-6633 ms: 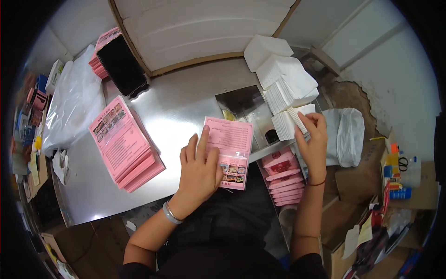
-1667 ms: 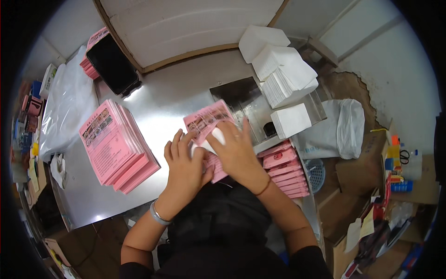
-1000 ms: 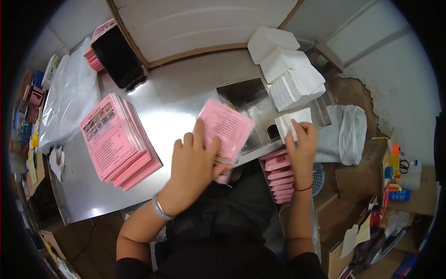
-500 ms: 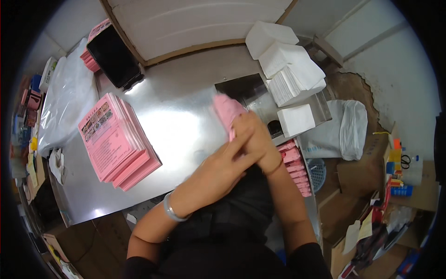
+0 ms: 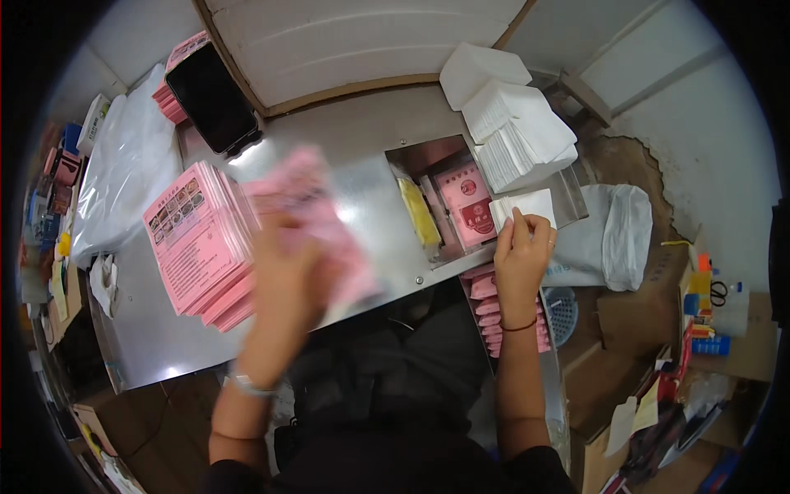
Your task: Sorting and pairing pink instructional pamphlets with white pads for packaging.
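Note:
My left hand [image 5: 288, 276], smeared by motion, is on a blurred pink printed sheet [image 5: 309, 193] over the steel table, its fingers curled at the sheet. Just left of it lies a thick stack of pink printed sheets [image 5: 185, 239]. My right hand [image 5: 524, 251] has its thumb and fingers closed on the top of a small pile of white napkins [image 5: 536, 206]. Beside that pile, a recessed compartment holds a pink-and-red printed packet [image 5: 467, 202] and a yellow packet [image 5: 420, 216]. Folded pink packets [image 5: 490, 317] sit in a row below my right wrist, partly hidden by it.
Taller white napkin stacks [image 5: 522, 136] stand at the back right. A black phone [image 5: 212, 99] leans near more pink sheets at the back left. Clear plastic bags [image 5: 123, 165] lie along the left edge. A grey-white bag [image 5: 621, 235] and a blue basket [image 5: 561, 313] are at right.
My hands, together around a folded pink packet before, have parted. The left went left to a pink sheet, the right to the napkins. The packet has left my hands, and the compartment is uncovered.

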Demonstrator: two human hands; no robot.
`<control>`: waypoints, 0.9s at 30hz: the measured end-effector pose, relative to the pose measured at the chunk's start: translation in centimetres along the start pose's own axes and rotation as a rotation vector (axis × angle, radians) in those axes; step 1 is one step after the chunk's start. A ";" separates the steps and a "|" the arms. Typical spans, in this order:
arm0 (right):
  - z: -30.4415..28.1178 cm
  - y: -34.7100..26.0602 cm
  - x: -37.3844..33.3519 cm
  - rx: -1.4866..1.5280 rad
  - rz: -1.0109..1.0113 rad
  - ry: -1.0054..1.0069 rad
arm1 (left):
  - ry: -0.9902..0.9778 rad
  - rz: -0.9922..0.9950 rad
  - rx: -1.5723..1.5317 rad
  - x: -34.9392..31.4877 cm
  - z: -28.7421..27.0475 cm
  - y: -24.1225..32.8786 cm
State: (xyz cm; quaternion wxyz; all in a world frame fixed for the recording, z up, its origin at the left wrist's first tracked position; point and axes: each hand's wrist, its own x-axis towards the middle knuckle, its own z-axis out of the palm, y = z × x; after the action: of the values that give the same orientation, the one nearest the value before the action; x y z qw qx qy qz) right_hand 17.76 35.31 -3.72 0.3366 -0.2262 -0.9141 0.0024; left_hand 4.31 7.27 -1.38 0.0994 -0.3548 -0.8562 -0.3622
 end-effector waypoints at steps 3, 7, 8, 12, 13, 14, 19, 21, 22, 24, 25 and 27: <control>-0.8 1.1 0.9 0.085 -0.014 -0.075 | -0.163 0.191 0.040 -0.8 5.2 3.8; -2.9 1.5 1.4 0.212 -0.087 -0.055 | -0.232 0.170 -0.036 -1.7 5.0 4.2; -3.2 0.2 1.4 0.196 -0.168 -0.014 | -0.231 0.171 -0.023 -1.0 4.1 3.3; -3.7 -5.3 -1.4 0.579 -0.180 -0.277 | -0.255 0.163 0.009 -1.0 2.3 2.1; -5.1 -4.7 -0.8 0.449 0.048 -0.211 | -0.243 0.156 0.017 -1.0 2.1 2.1; -6.7 -3.5 0.1 0.312 0.281 -0.144 | -0.224 0.150 0.020 -1.2 2.4 2.1; -6.3 -0.4 6.6 0.227 -0.071 0.326 | -0.216 0.146 0.010 -1.6 2.5 1.9; -5.4 0.3 8.8 0.218 -0.092 0.296 | -0.201 0.155 0.031 -1.4 2.7 2.1; -4.5 0.5 9.7 0.226 -0.106 0.255 | -0.203 0.160 0.027 -1.4 2.9 2.1; -2.8 1.7 11.4 0.260 -0.087 0.197 | -0.201 0.139 -0.007 -1.2 3.1 2.2; -1.9 2.1 11.7 0.314 -0.074 0.130 | -0.199 0.136 -0.004 -1.3 3.0 2.2; -0.9 2.8 11.7 0.320 -0.096 0.049 | -0.209 0.135 -0.019 -1.2 2.9 2.3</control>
State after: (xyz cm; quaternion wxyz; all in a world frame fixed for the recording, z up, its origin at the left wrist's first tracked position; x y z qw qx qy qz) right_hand 11.66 42.55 3.74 0.3905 -0.1258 -0.9032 0.1265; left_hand 7.01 9.78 -2.71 0.0304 -0.4485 -0.8326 -0.3236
